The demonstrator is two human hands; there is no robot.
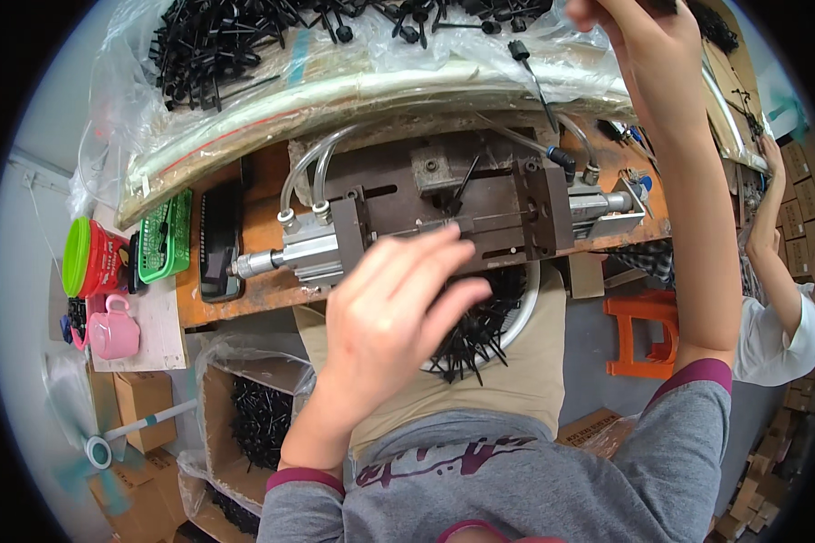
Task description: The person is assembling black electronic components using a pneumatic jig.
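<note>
At the far left, on a small side board [158,326], stands a stack of green and red plastic cups [89,258], and in front of it a pink mug [113,333]. Beside them lies a green plastic basket [167,237], and next to it a black flat device [219,240] on the orange bench [263,290]. Below the bench I see a cardboard box [222,407] lined with plastic and filled with black plastic parts [261,418].

My left hand [394,312] is in the middle, over the front edge of the metal press fixture [444,204] with its air cylinders and clear hoses. The fingers [417,262] are spread and half open, and the tips reach the slot of the fixture, touching it or just above it. I cannot tell if they pinch a small part there. Under this hand, on my lap, sits a white bowl [527,312] full of black parts.

Behind the fixture, a clear plastic sheet [335,81] carries a heap of black pins [217,45].

My right hand [607,14] is raised to the top edge, at the heap, and it is mostly cut off, so I cannot tell how far it is open.

At the right, an orange stool [638,335] stands on the floor, and another person in a white shirt [774,339] works near stacked boxes.
</note>
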